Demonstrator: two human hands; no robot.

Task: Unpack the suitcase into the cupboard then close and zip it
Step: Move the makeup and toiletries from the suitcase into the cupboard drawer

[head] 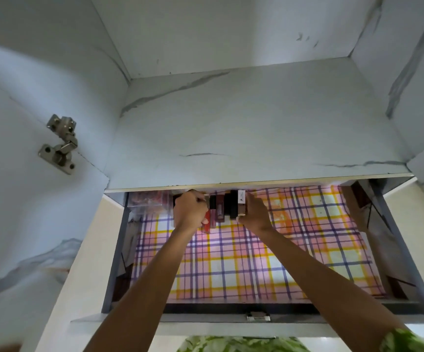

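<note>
Left hand (pixel 190 211) and right hand (pixel 254 213) reached deep into the pulled-out drawer (pixel 231 307), one at each end of a short row of cosmetic tubes (pixel 222 208). Left fingers curled round the tubes at the left end; right hand pressed against the white-topped tube at the right end, thumb under its near tip, though how far its fingers wrapped round could not be told. Hands kept apart by the row squeezed between them, close to the back of the drawer under the shelf (pixel 251 128) edge.

Judged as the unpacking step, with small cosmetics being set down on the checked liner (pixel 256 262) beside a clear box (pixel 149 203) at the back left. Suitcase nowhere in view, so closing and zipping taken as not yet reached.

Next move likely to call for easing both hands off together so the tubes stayed lined up instead of rolling.

A dark mark visible on the white cap, too small to read; no other writing legible
</note>
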